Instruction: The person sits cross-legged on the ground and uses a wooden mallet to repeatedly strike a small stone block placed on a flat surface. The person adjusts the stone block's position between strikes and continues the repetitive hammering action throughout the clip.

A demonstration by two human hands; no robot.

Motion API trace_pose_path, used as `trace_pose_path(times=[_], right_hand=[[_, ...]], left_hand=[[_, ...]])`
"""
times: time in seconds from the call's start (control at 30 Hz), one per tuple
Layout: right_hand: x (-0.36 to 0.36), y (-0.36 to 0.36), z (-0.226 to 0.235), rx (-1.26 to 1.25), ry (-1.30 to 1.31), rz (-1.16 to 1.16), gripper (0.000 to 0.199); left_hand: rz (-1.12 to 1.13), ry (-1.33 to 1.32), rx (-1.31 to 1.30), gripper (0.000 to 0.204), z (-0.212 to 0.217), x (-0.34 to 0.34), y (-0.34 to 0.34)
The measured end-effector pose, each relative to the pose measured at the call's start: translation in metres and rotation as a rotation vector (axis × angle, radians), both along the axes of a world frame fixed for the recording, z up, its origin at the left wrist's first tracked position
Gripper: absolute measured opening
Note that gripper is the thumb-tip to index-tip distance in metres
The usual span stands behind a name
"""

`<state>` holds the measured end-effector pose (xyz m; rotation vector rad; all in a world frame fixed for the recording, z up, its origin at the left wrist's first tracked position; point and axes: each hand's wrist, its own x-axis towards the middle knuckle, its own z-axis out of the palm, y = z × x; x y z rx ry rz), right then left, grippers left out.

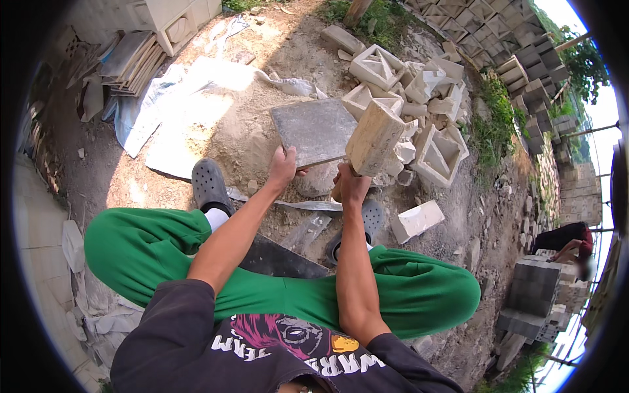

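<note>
My left hand [283, 167] is closed round the near left edge of a flat, square grey slab [314, 128], which is held tilted above the dirt. In my right hand [352, 187] is the handle of a wooden mallet [375, 137]. Its thick, block-shaped head stands up just right of the slab and overlaps the slab's right side in this view. Whether the two touch, I cannot tell. Below the slab, a pale rounded lump [316, 180] rests on the ground between my feet.
Hollow pale blocks [440, 156] and broken pieces lie piled beyond the mallet. A loose pale block [418, 221] sits right of my shoe. Flat boards [131, 62] are stacked far left beside a white sheet [177, 141]. Another person [573, 242] bends over grey blocks [534, 288] at far right.
</note>
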<state>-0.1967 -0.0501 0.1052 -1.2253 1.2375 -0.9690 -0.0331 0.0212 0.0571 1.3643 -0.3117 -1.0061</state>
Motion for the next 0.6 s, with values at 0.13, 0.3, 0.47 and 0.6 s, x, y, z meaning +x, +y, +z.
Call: trace_pose_path(times=[0.13, 0.3, 0.47, 0.6], right_hand=[[-0.01, 0.004, -0.018, 0.103, -0.069, -0.054, 0.011], [-0.022, 0.024, -0.054, 0.246, -0.052, -0.089, 0.013], [-0.017, 0.048, -0.08, 0.363, -0.015, -0.025, 0.017], [-0.018, 0.06, -0.099, 0.444, 0.063, -0.012, 0.02]], left_hand=[[-0.023, -0.027, -0.013, 0.035, -0.05, -0.034, 0.022], [-0.081, -0.094, 0.088, 0.042, -0.072, -0.048, 0.046], [-0.07, -0.208, 0.284, 0.049, -0.089, -0.022, 0.059], [-0.154, -0.913, 0.591, 0.037, -0.091, 0.005, 0.089]])
